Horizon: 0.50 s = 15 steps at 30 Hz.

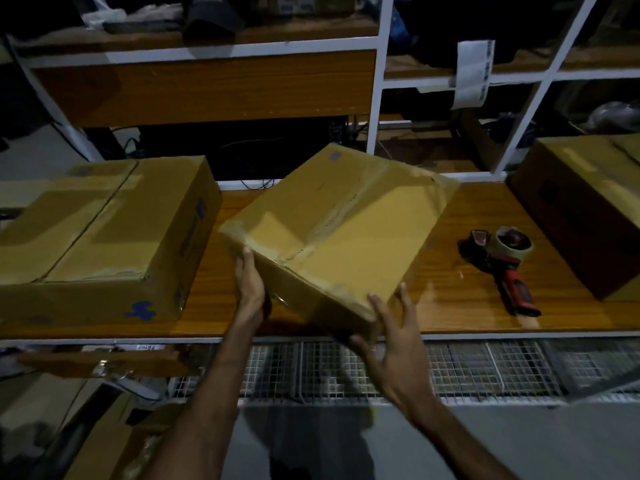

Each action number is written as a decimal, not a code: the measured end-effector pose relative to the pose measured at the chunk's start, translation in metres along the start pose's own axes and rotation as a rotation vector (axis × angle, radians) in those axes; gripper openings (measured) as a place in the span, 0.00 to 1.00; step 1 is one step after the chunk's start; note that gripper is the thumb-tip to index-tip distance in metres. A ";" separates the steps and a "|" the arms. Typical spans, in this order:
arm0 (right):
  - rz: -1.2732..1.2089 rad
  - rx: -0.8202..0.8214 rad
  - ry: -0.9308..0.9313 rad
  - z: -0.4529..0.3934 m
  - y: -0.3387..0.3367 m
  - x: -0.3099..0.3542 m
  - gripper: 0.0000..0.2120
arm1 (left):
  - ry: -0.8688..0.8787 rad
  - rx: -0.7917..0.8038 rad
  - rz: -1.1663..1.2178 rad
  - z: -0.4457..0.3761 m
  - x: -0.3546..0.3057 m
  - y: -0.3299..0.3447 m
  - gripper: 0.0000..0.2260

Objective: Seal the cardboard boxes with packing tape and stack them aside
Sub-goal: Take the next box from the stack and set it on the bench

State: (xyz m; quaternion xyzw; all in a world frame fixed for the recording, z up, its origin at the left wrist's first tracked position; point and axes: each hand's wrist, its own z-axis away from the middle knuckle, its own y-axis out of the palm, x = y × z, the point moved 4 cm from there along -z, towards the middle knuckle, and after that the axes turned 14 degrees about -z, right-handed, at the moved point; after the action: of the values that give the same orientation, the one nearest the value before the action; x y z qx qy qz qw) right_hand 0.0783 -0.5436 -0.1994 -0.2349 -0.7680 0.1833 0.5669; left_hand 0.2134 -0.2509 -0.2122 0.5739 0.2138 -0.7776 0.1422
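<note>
- A dim storeroom is showing a wooden worktable with white-framed shelving standing behind it and wire mesh running along below its front edge.
- The middle cardboard box is sitting tilted between the two hands, its near corner hanging over the table's front edge, with clear tape running along its top seam.
- The left hand is pressing flat against the box's left side, fingers straight and pointing up.
- The right hand is cupping the box's near right corner, thumb underneath and fingers spread up the side.
- A second box is resting on the table just left of the left hand.
- The tape dispenser is lying on the table to the right of the right hand, and a third box is sitting beyond it, further right.
</note>
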 end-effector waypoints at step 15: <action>0.416 -0.078 0.381 -0.249 -0.088 -0.041 0.31 | 0.267 0.195 -0.019 0.014 -0.008 -0.028 0.29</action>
State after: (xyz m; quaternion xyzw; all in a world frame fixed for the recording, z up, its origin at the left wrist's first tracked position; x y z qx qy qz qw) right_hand 0.3129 -0.6354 -0.1112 -0.4394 -0.5894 0.2183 0.6418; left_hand 0.1909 -0.2333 -0.1960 0.6810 0.1596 -0.7129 0.0490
